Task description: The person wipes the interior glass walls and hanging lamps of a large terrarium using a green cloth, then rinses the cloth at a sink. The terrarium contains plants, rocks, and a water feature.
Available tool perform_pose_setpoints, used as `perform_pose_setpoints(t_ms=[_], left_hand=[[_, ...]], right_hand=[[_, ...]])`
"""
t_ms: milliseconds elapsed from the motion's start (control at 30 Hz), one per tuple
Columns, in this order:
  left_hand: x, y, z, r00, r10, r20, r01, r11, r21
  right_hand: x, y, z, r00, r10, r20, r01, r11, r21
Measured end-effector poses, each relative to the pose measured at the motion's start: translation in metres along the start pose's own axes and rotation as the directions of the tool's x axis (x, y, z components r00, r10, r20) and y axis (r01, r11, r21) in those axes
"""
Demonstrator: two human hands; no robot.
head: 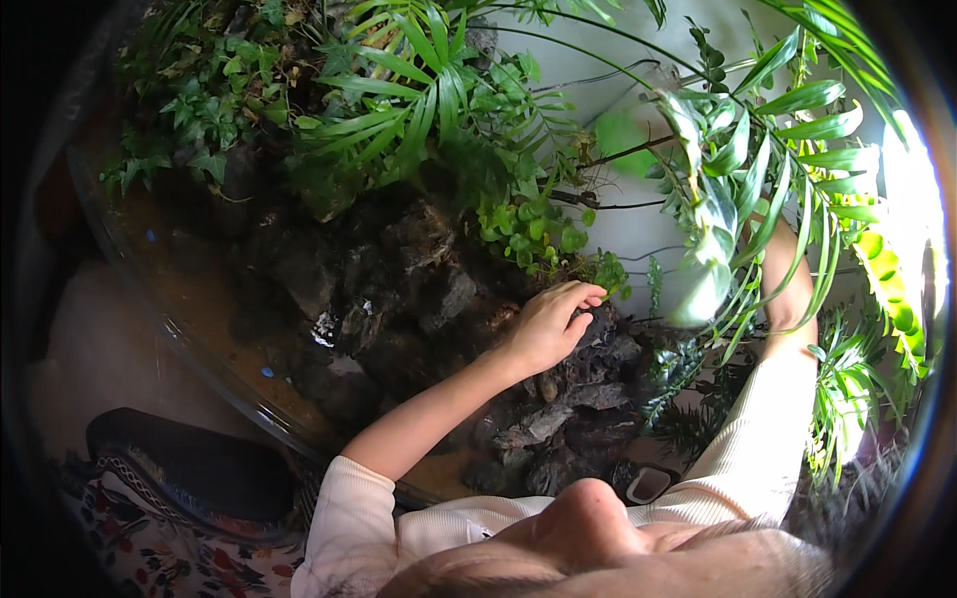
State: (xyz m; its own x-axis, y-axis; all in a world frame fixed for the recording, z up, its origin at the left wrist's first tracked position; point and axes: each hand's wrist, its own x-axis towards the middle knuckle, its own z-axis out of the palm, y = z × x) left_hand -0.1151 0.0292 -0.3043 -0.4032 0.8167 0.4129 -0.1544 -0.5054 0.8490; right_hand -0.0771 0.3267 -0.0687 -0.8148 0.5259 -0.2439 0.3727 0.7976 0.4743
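My left hand [552, 326] is over dark wet rocks [534, 430], fingers slightly bent and thumb apart from them. Its fingertips are beside a small round-leaved plant [611, 275]; whether they touch it is unclear. Nothing shows between the thumb and fingers. My right hand [761, 217] reaches up behind the long glossy leaves [748, 168] of a potted-type plant, which hide most of it. Only the forearm and a bit of the hand show, so what it touches cannot be seen.
A curved glass rim [262, 418] encloses shallow brown water [202, 299] with rocks in it. Ivy [217, 112] and a palm frond [434, 86] grow at the back. A dark cushion-like object [194, 463] lies outside the glass. Strong light enters at right.
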Motion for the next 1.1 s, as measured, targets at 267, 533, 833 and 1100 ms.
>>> perform_pose_setpoints(t_ms=[267, 533, 833, 1100], left_hand=[[0.003, -0.009, -0.001, 0.998, 0.031, -0.059, -0.029, 0.999, 0.035], [-0.008, 0.006, 0.014, 0.991, -0.102, 0.086, 0.098, 0.994, 0.052], [-0.016, 0.014, -0.003, 0.998, -0.058, 0.020, 0.056, 0.995, 0.087], [-0.027, 0.010, -0.009, 0.997, -0.073, -0.004, 0.073, 0.994, 0.085]], right_hand=[[-0.006, 0.002, 0.004, 1.000, 0.001, -0.026, -0.001, 1.000, -0.018], [-0.012, -0.004, 0.003, 0.997, 0.011, -0.072, -0.014, 0.999, -0.038], [-0.068, -0.069, -0.020, 0.969, -0.007, -0.248, 0.006, 1.000, -0.006], [-0.133, -0.207, 0.003, 0.906, -0.089, -0.413, 0.126, 0.990, 0.061]])
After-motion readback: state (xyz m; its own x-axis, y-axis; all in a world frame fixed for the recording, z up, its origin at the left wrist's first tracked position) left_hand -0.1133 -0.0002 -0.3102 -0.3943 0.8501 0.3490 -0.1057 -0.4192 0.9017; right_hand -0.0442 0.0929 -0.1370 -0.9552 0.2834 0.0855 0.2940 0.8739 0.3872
